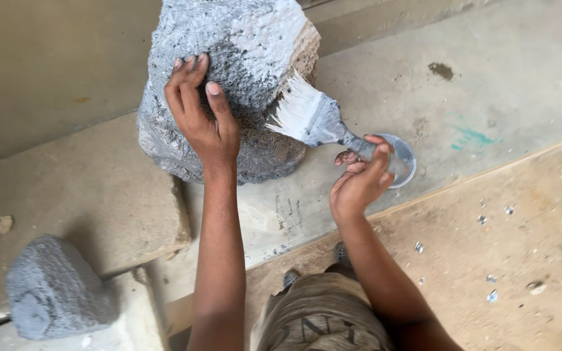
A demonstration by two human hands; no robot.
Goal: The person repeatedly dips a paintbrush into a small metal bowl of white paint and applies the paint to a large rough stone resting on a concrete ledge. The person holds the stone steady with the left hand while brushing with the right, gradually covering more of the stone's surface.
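Nearest, the right hand (359,182) grips a grey-handled flat paintbrush (317,120), its long axis slanting up-left, white bristles touching a large grey-painted rough stone block (229,39). Farther left, the left hand (201,117) presses open-palmed on the block, grasping nothing.

The left hand (204,120) lies flat against a large rough stone block (229,58) coated in grey-white paint, fingers spread upward over its face. The right hand (359,179) grips the handle of a wide paintbrush (310,117) — its pale bristles press against the block's right side, just below a bare tan corner. Behind the right hand a small round container (403,159) of grey paint sits on the concrete floor (502,78). At lower left a smaller grey-painted stone (53,289) rests on a concrete slab (86,188) — well apart from both hands.
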